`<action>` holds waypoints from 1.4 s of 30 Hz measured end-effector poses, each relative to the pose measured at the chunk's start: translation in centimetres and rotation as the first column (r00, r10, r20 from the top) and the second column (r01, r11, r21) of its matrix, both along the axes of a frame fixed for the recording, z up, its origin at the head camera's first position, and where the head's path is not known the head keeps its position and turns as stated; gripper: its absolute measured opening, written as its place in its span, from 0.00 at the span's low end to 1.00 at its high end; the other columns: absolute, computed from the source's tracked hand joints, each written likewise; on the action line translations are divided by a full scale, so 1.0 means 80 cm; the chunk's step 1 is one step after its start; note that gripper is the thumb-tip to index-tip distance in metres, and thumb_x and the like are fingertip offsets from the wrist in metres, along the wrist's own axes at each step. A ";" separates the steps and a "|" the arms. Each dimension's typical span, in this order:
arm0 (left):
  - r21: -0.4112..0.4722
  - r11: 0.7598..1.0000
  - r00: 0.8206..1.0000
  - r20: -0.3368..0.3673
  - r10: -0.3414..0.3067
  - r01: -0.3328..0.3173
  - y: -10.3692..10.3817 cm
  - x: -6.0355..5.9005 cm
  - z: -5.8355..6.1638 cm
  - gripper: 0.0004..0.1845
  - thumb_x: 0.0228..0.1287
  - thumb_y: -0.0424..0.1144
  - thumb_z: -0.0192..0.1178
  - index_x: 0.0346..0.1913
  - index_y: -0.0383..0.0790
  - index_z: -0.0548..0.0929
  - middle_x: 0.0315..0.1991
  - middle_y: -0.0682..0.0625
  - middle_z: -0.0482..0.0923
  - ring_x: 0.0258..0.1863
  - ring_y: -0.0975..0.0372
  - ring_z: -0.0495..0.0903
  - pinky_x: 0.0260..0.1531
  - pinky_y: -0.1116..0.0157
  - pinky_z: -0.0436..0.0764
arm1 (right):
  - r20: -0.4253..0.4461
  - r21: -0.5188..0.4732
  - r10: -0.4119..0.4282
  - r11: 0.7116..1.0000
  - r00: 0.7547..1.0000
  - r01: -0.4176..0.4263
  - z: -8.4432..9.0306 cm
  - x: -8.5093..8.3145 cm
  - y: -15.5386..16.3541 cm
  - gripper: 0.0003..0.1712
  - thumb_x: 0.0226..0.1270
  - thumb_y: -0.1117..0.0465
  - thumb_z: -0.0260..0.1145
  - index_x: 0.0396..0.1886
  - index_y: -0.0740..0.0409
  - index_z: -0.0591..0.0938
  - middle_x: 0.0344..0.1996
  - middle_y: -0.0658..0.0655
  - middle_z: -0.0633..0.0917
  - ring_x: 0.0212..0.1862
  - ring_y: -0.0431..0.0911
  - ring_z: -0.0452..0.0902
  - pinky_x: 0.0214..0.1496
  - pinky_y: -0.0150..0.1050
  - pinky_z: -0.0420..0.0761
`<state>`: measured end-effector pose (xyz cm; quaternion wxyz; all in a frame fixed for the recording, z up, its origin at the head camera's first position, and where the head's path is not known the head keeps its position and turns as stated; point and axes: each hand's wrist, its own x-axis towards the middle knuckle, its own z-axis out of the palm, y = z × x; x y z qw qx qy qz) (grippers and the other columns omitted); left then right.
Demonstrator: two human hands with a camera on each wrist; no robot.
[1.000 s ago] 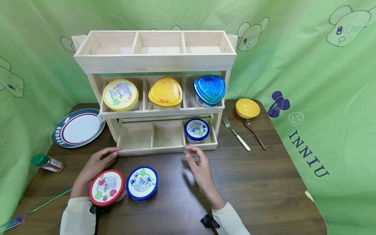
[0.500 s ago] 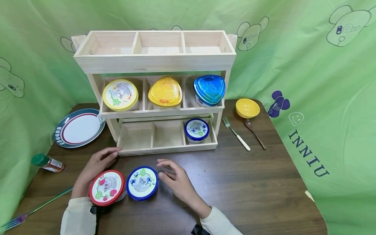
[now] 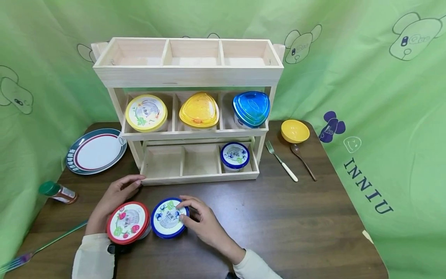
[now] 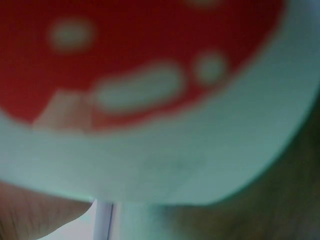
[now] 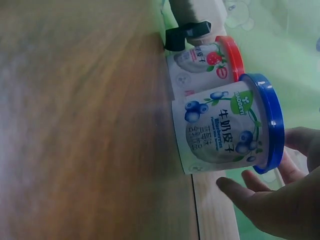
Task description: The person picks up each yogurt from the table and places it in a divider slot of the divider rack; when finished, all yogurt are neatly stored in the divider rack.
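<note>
The blue-lidded yogurt tub (image 3: 169,218) stands upright on the near left of the counter (image 3: 285,217), touching the red-lidded strawberry tub (image 3: 127,222) on its left. The right hand (image 3: 198,219) curls its fingers over the blue lid's right edge, grasping it. The left hand (image 3: 111,199) lies relaxed and flat beyond the red tub, fingertips at the front edge of the wooden shelf rack (image 3: 195,178).

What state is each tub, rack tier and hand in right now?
blue-lidded tub: upright, lidded, right hand touching it
red-lidded tub: upright, lidded
left hand: flat on table
top rack tier: empty
small blue tub: in bottom right compartment
</note>
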<state>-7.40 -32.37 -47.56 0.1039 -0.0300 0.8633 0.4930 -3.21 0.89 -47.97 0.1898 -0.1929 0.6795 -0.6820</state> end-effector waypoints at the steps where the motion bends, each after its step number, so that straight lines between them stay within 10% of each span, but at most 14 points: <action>1: 0.005 1.000 1.000 0.005 0.001 -0.001 0.000 0.000 0.000 0.26 0.87 0.51 0.55 0.73 0.37 0.79 0.70 0.40 0.78 0.63 0.67 0.72 0.56 0.68 0.75 | 0.003 0.005 0.006 1.000 1.000 -0.006 -0.001 0.001 -0.001 0.13 0.79 0.63 0.68 0.58 0.61 0.86 0.74 0.60 0.76 0.76 0.55 0.70 0.69 0.37 0.76; 26: 0.018 1.000 1.000 0.016 0.009 -0.010 -0.001 -0.002 0.000 0.26 0.86 0.52 0.56 0.73 0.38 0.80 0.67 0.54 0.80 0.62 0.71 0.72 0.58 0.68 0.74 | -0.025 0.050 -0.004 0.999 1.000 0.006 -0.003 0.007 0.042 0.14 0.84 0.63 0.61 0.60 0.59 0.86 0.72 0.62 0.80 0.76 0.56 0.71 0.72 0.43 0.74; 35: 0.080 0.997 1.000 0.024 0.018 -0.020 -0.002 0.000 -0.003 0.25 0.86 0.49 0.58 0.74 0.36 0.79 0.61 0.61 0.80 0.56 0.74 0.75 0.52 0.76 0.78 | -0.019 0.062 -0.152 0.986 0.988 0.153 -0.002 0.007 0.100 0.13 0.81 0.69 0.61 0.58 0.64 0.86 0.69 0.66 0.81 0.76 0.60 0.71 0.73 0.39 0.73; 42: 0.073 0.997 0.999 0.027 0.018 -0.020 -0.001 -0.002 -0.003 0.26 0.86 0.49 0.58 0.74 0.37 0.78 0.64 0.55 0.80 0.56 0.74 0.75 0.52 0.76 0.78 | -0.011 0.065 -0.358 0.932 0.934 0.358 0.009 -0.008 0.130 0.13 0.79 0.72 0.63 0.57 0.65 0.86 0.63 0.63 0.84 0.67 0.47 0.78 0.65 0.33 0.77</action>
